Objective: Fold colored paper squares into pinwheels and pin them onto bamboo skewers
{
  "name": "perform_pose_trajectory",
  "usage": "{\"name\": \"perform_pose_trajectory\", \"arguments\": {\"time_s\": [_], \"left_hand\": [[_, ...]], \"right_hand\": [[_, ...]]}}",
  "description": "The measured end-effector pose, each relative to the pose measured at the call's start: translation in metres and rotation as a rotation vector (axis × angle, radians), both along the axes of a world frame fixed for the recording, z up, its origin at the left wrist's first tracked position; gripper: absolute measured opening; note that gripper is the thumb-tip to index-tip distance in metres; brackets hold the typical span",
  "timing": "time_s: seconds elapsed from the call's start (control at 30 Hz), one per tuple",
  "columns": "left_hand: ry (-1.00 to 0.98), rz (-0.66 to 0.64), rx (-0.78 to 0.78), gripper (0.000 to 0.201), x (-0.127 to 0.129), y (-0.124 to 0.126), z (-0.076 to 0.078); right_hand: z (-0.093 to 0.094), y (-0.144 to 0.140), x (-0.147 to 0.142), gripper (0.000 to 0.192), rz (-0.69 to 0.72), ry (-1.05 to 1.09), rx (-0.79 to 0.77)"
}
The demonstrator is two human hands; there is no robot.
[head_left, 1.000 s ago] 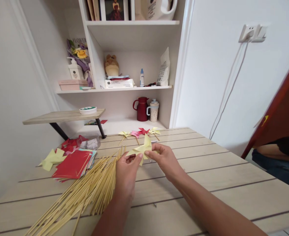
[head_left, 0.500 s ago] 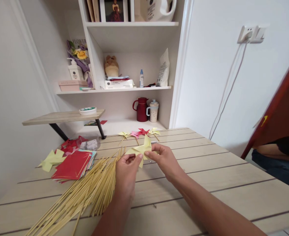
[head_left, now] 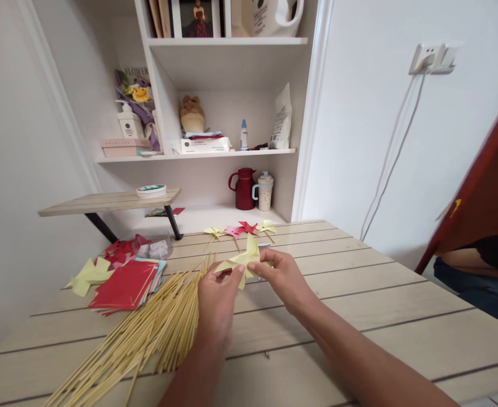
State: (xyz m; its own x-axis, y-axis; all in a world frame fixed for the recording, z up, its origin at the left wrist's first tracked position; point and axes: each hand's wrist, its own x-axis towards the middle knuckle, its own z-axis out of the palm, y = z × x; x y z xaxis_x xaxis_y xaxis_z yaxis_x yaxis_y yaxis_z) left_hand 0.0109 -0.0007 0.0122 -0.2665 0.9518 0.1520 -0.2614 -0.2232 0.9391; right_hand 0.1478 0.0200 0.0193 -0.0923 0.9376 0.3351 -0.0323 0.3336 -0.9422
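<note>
Head view puts you at a pale plank bench set against white walls, where your left hand and right hand pinch a yellow paper pinwheel between thumbs and fingertips, held just above the bench near its middle. To your left a spread of bamboo sticks fans across the planks, with a stack of red paper squares and loose yellow cutouts beyond it, and finished pinwheels lie at the far edge. Behind the bench a white shelf unit holds a red jug, and a wall socket with a trailing cable sits on the right wall.
</note>
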Motion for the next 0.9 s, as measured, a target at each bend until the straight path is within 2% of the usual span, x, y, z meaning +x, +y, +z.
{"name": "perform_pose_trajectory", "arguments": {"time_s": [0.13, 0.3, 0.47, 0.7, 0.9], "left_hand": [[0.037, 0.065, -0.026, 0.024, 0.0, -0.001, 0.001], [0.07, 0.083, -0.012, 0.024, -0.002, 0.001, 0.0], [0.081, 0.065, -0.001, 0.026, -0.004, 0.003, -0.003], [-0.005, -0.026, -0.079, 0.037, -0.007, 0.006, -0.009], [-0.012, -0.002, -0.096, 0.04, -0.01, 0.015, -0.02]], "right_hand": [[0.001, -0.001, 0.0, 0.018, -0.001, 0.007, -0.014], [0.001, -0.001, 0.0, 0.019, -0.003, 0.006, -0.023], [0.0, -0.001, 0.0, 0.018, -0.01, 0.007, -0.02], [-0.001, 0.0, -0.003, 0.019, -0.004, 0.016, -0.084], [-0.008, 0.006, -0.003, 0.021, -0.036, -0.027, -0.1]]}}
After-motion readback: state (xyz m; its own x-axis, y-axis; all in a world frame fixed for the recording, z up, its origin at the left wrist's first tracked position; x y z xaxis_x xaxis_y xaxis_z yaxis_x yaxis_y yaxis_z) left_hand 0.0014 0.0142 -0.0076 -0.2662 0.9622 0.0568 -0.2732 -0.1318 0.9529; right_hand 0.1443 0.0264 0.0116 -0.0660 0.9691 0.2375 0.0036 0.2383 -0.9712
